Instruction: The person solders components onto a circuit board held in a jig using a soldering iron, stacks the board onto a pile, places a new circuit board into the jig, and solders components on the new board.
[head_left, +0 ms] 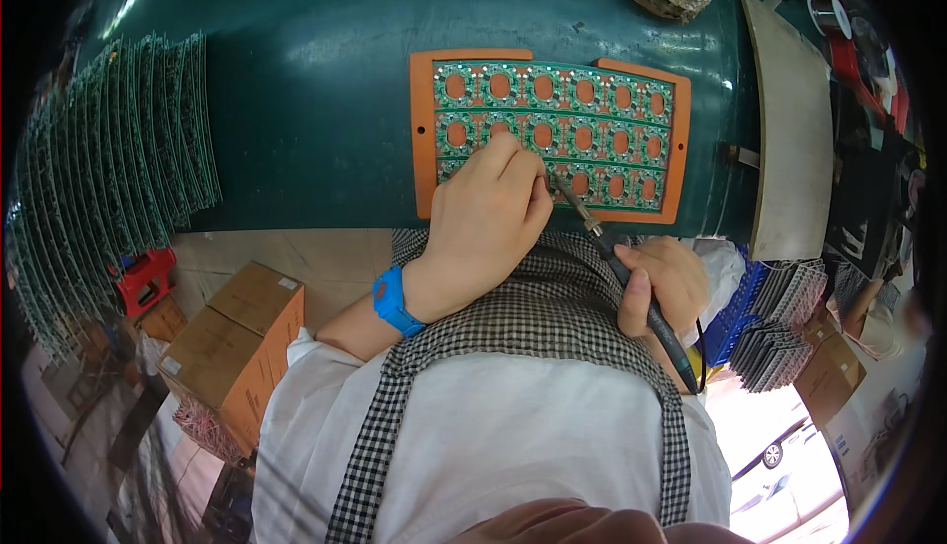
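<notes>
One right hand (669, 280) holds one soldering iron (606, 250) over one tray (423, 167).

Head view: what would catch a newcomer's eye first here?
Probably the orange frame around three rows of green circuit boards, on the dark green table just above centre. Next, the soldering iron in the right hand, its tip pointing in beside the fingers of the left hand, which is over the boards. Also striking: the long stack of upright green panels at far left.
</notes>
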The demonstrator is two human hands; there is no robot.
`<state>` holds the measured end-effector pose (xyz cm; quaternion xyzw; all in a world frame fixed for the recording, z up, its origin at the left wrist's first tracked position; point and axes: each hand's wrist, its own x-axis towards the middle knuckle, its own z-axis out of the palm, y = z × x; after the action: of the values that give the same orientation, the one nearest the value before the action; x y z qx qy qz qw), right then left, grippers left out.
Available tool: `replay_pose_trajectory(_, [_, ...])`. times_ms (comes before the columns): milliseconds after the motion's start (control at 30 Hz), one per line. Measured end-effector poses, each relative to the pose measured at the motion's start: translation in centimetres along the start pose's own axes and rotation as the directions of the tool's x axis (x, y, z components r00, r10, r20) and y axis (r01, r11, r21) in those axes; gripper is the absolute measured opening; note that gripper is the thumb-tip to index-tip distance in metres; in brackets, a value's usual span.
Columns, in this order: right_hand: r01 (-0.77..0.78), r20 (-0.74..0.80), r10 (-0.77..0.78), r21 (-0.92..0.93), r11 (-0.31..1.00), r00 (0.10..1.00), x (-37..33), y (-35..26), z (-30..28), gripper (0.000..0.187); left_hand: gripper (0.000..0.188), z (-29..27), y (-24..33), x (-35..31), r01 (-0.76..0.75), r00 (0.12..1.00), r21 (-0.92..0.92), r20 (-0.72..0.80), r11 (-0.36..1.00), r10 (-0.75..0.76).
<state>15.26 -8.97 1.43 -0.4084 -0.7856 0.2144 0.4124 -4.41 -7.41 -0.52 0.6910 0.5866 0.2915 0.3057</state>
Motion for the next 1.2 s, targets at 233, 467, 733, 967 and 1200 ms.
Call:
replay_pose_trajectory(233, [-0.007,-0.034,0.007,-0.016,1.000,0.999,-0.8,-0.6,0.6,0.011,0.012,-0.1,-0.1,-0.1,-0.035,0.999,0.041,0.037,0.999,0.033])
replay_pose_trajectory(467, [0.008,-0.090,-0.010,-0.023,1.000,0.996,-1.5,-1.2,0.7,0.013,0.012,-1.3,-1.0,-1.3,0.032,0.999,-0.127,-0.032,0.991,-0.036])
replay_pose_trajectory(733, [0.012,-0.042,-0.012,0.001,1.000,0.999,-1.3,-1.1,1.8,0.014,0.011,-0.9,-1.5,-2.1,-0.118,0.991,0.009,-0.056,0.993,0.119])
replay_pose_trajectory(967, [0.013,-0.114,-0.012,0.006,1.000,0.993,-1.3,-0.9,1.8,0.011,0.010,-1.8,-1.0,-1.7,-0.032,0.999,0.010,-0.031,0.999,0.033])
replay_pose_trajectory(1200, [-0.082,-0.085,0.077,-0.054,0.995,0.993,0.8,-0.3,2.3,0.012,0.010,-0.8,-1.8,0.6,-0.073,0.983,0.037,-0.166,0.997,0.078])
